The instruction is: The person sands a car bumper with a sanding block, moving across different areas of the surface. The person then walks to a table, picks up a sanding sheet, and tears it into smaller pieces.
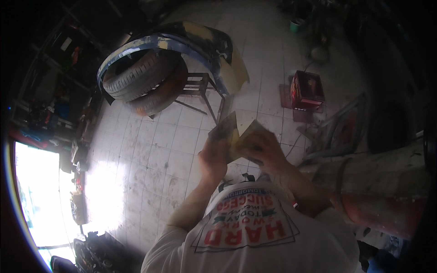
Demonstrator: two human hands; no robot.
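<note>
My left hand (214,154) is closed on a thin, flat, dark plate (225,125), held up in front of my chest. In my right hand (269,148) is a second flat plate (255,129) like a filler spreader, gripped and tilted toward the first. Between the two, yellowish paste like body filler (235,138) shows on their facing sides. The lower edges of the plates come close together; blur hides whether they touch. Farther ahead, a curved car body panel (175,43) with yellowish patches rests over tires and a stand.
Two stacked tires (145,77) sit under the panel beside a metal stand (199,82). A red box (308,90) lies on the tiled floor (157,170) at right. Nearer on the right is a large red and grey cylinder (373,195). Cluttered shelves line the left.
</note>
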